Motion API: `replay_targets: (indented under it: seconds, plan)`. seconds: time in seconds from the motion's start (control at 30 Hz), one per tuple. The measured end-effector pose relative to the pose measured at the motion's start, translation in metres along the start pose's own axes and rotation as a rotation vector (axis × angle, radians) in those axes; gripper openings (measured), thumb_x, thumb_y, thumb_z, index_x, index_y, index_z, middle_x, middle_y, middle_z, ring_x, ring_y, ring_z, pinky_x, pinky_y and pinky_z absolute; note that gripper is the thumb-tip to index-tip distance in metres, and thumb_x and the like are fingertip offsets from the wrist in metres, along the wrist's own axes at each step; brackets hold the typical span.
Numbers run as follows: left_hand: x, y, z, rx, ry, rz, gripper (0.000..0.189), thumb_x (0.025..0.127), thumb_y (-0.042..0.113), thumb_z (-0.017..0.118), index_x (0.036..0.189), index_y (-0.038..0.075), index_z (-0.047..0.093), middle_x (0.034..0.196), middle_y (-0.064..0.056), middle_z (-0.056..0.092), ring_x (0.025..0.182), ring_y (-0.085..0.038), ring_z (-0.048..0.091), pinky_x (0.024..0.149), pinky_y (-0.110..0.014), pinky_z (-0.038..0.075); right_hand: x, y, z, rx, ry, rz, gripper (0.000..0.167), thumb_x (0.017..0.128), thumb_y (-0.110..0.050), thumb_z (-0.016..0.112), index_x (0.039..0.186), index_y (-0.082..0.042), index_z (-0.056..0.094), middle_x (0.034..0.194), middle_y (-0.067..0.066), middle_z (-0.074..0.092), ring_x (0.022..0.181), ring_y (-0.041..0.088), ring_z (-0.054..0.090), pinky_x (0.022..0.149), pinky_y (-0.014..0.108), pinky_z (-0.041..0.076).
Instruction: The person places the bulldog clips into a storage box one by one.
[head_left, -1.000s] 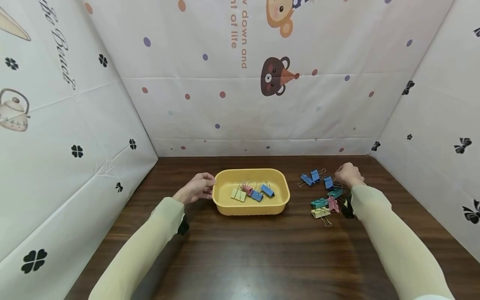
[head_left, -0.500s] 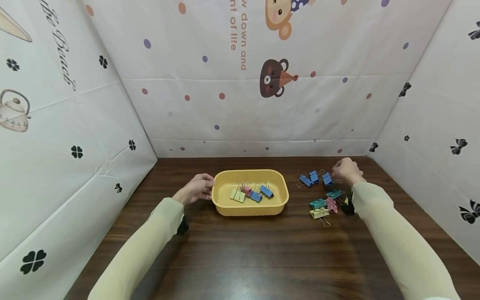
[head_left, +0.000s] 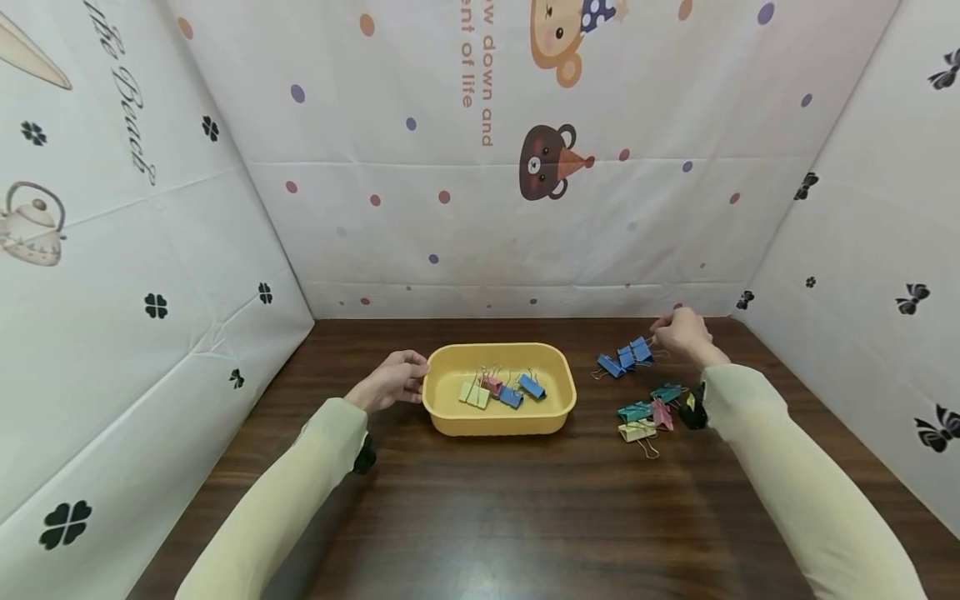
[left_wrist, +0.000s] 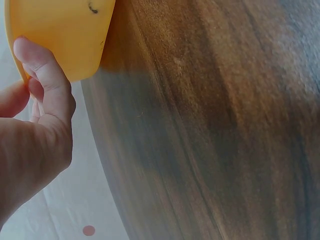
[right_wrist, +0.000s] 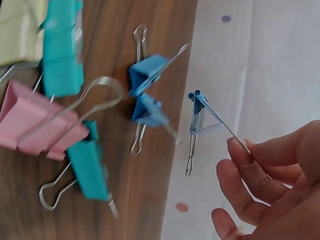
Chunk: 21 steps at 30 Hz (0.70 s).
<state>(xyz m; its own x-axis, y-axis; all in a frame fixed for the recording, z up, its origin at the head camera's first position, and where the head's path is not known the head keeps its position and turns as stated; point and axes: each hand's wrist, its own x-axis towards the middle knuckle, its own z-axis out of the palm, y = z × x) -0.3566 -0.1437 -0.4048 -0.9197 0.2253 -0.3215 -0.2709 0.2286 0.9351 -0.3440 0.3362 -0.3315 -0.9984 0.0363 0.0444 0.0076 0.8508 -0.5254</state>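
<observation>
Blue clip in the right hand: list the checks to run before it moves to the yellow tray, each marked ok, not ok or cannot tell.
1. Clip held: ok. The right hand pinches one wire handle of the blue clip.
2. Clip free of neighbours: ok. The right wrist view shows it apart from the two other blue clips.
3. Tray steadied: ok. The left hand holds the yellow tray by its rim.
4. Room inside: ok. Four clips lie there, with bare floor beside them.
5. Clip over tray: not ok. It is off to the tray's right.
6. Grip firmness: cannot tell.
</observation>
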Motion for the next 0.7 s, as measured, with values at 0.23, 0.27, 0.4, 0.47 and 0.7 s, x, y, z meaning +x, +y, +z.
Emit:
replay_targets:
  seconds: [0.23, 0.27, 0.4, 0.47, 0.7]
  plan:
    - [0.001, 0.001, 0.0, -0.007, 0.007, -0.012, 0.023, 0.101, 0.014, 0.048, 0.12, 0.0, 0.046, 0.093, -0.013, 0.056, 0.067, -0.018, 0.058, 0.058, -0.029, 0.055, 0.002, -0.024, 0.006, 0.057, 0.035, -0.08, 0.031, 0.094, -0.007, 0.045, 0.111, 0.011, 0.064, 0.103, 0.03, 0.067, 0.068, 0.024, 0.062, 0.054, 0.028, 0.044]
    - [0.001, 0.001, 0.0, -0.009, 0.007, -0.015, 0.024, 0.101, 0.014, 0.048, 0.12, 0.0, 0.046, 0.093, -0.013, 0.056, 0.067, -0.018, 0.058, 0.058, -0.029, 0.055, 0.002, -0.028, 0.007, 0.066, 0.037, -0.091, 0.03, 0.095, -0.007, 0.045, 0.111, 0.011, 0.063, 0.102, 0.03, 0.068, 0.064, 0.021, 0.06, 0.053, 0.028, 0.044]
    - [0.002, 0.001, 0.0, -0.017, 0.006, -0.011, 0.023, 0.101, 0.013, 0.048, 0.12, -0.001, 0.045, 0.087, -0.01, 0.055, 0.063, -0.017, 0.057, 0.057, -0.029, 0.055, 0.002, -0.043, 0.011, 0.093, 0.033, -0.122, 0.029, 0.096, -0.007, 0.045, 0.11, 0.01, 0.064, 0.098, 0.028, 0.069, 0.053, 0.011, 0.052, 0.048, 0.027, 0.041]
    - [0.002, 0.0, 0.001, -0.022, 0.003, -0.006, 0.023, 0.101, 0.012, 0.047, 0.119, -0.001, 0.044, 0.085, -0.009, 0.054, 0.062, -0.016, 0.056, 0.056, -0.028, 0.054, 0.002, -0.051, 0.013, 0.11, 0.028, -0.132, 0.028, 0.097, -0.007, 0.046, 0.109, 0.01, 0.064, 0.096, 0.027, 0.069, 0.053, 0.01, 0.052, 0.048, 0.027, 0.041]
    - [0.002, 0.0, 0.001, -0.03, -0.002, -0.001, 0.024, 0.101, 0.012, 0.047, 0.12, -0.002, 0.043, 0.081, -0.007, 0.052, 0.06, -0.014, 0.054, 0.055, -0.028, 0.053, 0.003, -0.075, 0.022, 0.121, 0.007, -0.15, 0.026, 0.098, -0.01, 0.048, 0.107, 0.006, 0.067, 0.095, 0.024, 0.071, 0.064, 0.022, 0.062, 0.051, 0.027, 0.043]
